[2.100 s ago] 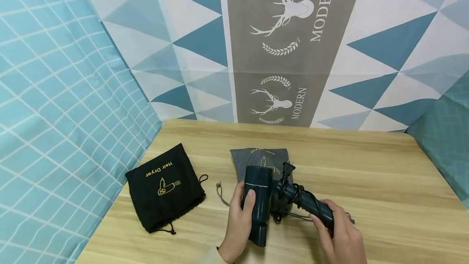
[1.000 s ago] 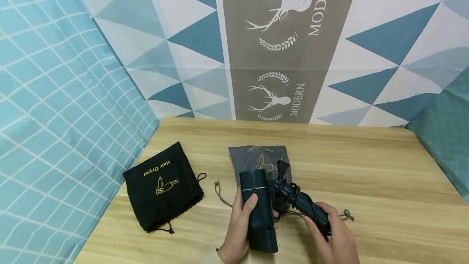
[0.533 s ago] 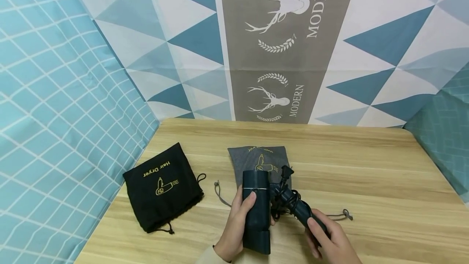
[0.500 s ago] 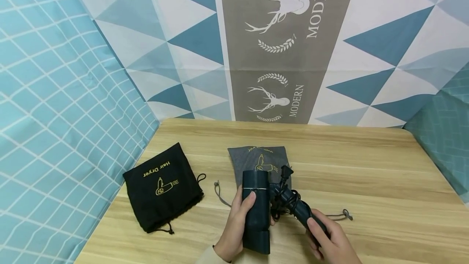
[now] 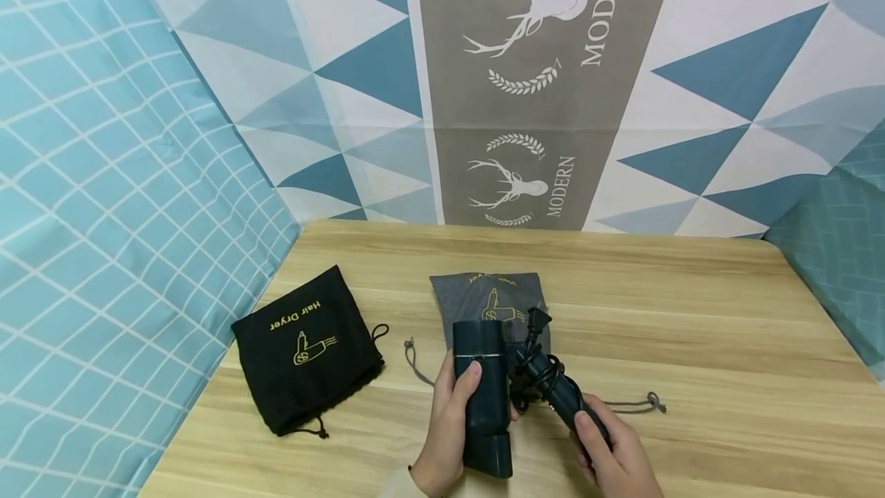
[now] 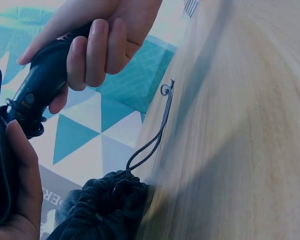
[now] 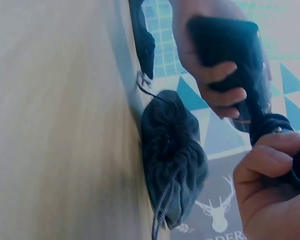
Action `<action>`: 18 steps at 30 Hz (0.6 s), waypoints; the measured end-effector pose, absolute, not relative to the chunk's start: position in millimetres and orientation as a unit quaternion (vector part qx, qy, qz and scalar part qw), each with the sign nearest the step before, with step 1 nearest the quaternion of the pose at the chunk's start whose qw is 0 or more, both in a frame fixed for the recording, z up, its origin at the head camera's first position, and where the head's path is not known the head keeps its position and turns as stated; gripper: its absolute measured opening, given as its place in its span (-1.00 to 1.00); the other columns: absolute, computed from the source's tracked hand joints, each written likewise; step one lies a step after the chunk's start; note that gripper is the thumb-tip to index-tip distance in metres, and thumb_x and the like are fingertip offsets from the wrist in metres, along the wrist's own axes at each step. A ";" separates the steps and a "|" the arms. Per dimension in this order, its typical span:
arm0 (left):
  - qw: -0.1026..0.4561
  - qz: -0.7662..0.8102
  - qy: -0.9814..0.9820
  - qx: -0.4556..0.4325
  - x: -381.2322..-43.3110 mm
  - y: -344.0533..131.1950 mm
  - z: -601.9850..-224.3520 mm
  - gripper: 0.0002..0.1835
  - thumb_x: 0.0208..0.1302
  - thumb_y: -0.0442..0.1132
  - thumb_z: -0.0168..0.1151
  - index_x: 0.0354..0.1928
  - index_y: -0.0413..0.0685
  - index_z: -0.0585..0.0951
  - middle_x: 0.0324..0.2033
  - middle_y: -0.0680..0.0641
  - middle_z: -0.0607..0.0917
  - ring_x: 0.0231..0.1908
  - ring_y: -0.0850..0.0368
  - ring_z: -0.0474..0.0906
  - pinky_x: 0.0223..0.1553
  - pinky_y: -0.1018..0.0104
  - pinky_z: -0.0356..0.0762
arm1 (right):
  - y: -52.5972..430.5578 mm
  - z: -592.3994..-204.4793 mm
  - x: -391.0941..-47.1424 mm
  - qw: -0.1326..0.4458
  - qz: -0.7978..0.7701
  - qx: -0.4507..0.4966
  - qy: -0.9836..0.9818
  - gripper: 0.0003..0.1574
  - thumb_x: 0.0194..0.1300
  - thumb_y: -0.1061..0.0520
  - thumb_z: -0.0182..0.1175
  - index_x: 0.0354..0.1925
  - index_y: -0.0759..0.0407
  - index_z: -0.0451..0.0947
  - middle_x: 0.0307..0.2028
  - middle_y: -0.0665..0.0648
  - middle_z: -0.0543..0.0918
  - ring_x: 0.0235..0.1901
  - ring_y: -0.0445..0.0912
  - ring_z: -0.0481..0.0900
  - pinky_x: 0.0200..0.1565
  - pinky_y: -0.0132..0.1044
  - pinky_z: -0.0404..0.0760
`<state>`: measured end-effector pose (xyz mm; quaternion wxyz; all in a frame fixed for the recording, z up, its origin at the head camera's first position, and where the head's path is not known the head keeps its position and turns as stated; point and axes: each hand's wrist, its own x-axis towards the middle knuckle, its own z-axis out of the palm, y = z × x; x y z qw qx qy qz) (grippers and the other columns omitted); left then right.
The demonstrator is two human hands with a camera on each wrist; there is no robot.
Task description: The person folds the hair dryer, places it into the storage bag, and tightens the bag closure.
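Both hands hold a dark blue hair dryer (image 5: 486,398) above the table. My left hand (image 5: 445,421) grips its barrel, thumb along the top and fingers wrapped beneath. The right hand (image 5: 611,444) is curled round the end of the handle (image 5: 563,396). A black power cord (image 5: 546,375) is wound round the handle, its plug (image 5: 538,320) sticking up near the barrel. Behind the dryer lies a grey drawstring pouch (image 5: 459,298) printed "Hair Dryer", partly hidden by it. In the right wrist view the gathered mouth of this pouch (image 7: 172,145) faces the camera.
A black "Hair Dryer" drawstring pouch (image 5: 307,352) lies flat on the left of the wooden table (image 5: 691,313). The grey pouch's cords (image 5: 636,406) stretch out to both sides. A patterned cloth (image 5: 366,44) hangs behind the table, and a blue checked one (image 5: 104,175) at its left.
The barrel has tilted and turned slightly in the hands. My right hand has shifted its grip on the handle and moved a little left. The pouches stay where they were.
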<state>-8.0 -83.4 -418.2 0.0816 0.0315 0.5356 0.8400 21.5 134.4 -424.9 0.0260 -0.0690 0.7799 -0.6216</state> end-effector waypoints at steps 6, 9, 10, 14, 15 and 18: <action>0.071 0.841 0.536 0.030 -6.0 -82.0 -415.3 -0.53 0.59 0.00 -0.14 0.36 -0.09 0.24 -0.13 -0.31 0.60 -0.41 -0.04 0.71 -0.29 0.13 0.67 | 125.3 -423.7 27.5 -0.019 -0.617 -0.039 0.786 -0.75 0.61 0.20 -0.14 -0.09 0.20 0.49 -0.66 0.00 0.42 -0.79 -0.15 0.33 -0.76 -0.28 0.41; 0.063 0.839 0.541 0.028 -6.0 -79.9 -416.1 -0.54 0.59 -0.01 -0.15 0.35 -0.10 0.25 -0.14 -0.32 0.60 -0.42 -0.05 0.71 -0.29 0.12 0.67 | 122.8 -423.8 28.9 -0.032 -0.617 -0.029 0.785 -0.75 0.60 0.21 -0.13 -0.09 0.20 0.51 -0.67 0.00 0.41 -0.79 -0.16 0.33 -0.77 -0.29 0.40; 0.061 0.838 0.541 0.027 -6.1 -79.3 -416.6 -0.54 0.59 -0.01 -0.15 0.34 -0.10 0.25 -0.15 -0.31 0.61 -0.42 -0.05 0.71 -0.29 0.11 0.67 | 121.9 -423.7 29.2 -0.034 -0.617 -0.026 0.786 -0.75 0.60 0.20 -0.13 -0.09 0.20 0.51 -0.67 0.00 0.41 -0.79 -0.16 0.33 -0.77 -0.29 0.40; 0.059 0.838 0.541 0.023 -5.9 -78.3 -417.7 -0.54 0.59 0.00 -0.15 0.34 -0.10 0.26 -0.16 -0.32 0.61 -0.42 -0.10 0.71 -0.30 0.11 0.67 | 118.5 -423.4 29.9 -0.037 -0.615 -0.009 0.788 -0.73 0.61 0.17 -0.11 -0.09 0.20 0.53 -0.68 0.01 0.41 -0.80 -0.15 0.32 -0.76 -0.29 0.39; 0.059 0.839 0.541 0.022 -5.7 -78.2 -417.8 -0.54 0.59 0.00 -0.15 0.34 -0.10 0.27 -0.16 -0.33 0.61 -0.42 -0.11 0.71 -0.30 0.11 0.67 | 117.9 -423.4 30.1 -0.038 -0.614 -0.007 0.788 -0.73 0.61 0.17 -0.11 -0.09 0.21 0.53 -0.68 0.01 0.41 -0.80 -0.15 0.32 -0.76 -0.29 0.39; 0.056 0.841 0.537 0.023 -5.6 -77.8 -417.9 -0.54 0.59 0.00 -0.15 0.34 -0.10 0.27 -0.16 -0.35 0.60 -0.43 -0.13 0.71 -0.31 0.11 0.67 | 117.1 -423.6 30.4 -0.038 -0.614 -0.004 0.788 -0.72 0.61 0.16 -0.12 -0.08 0.21 0.53 -0.68 0.01 0.40 -0.80 -0.15 0.32 -0.76 -0.29 0.39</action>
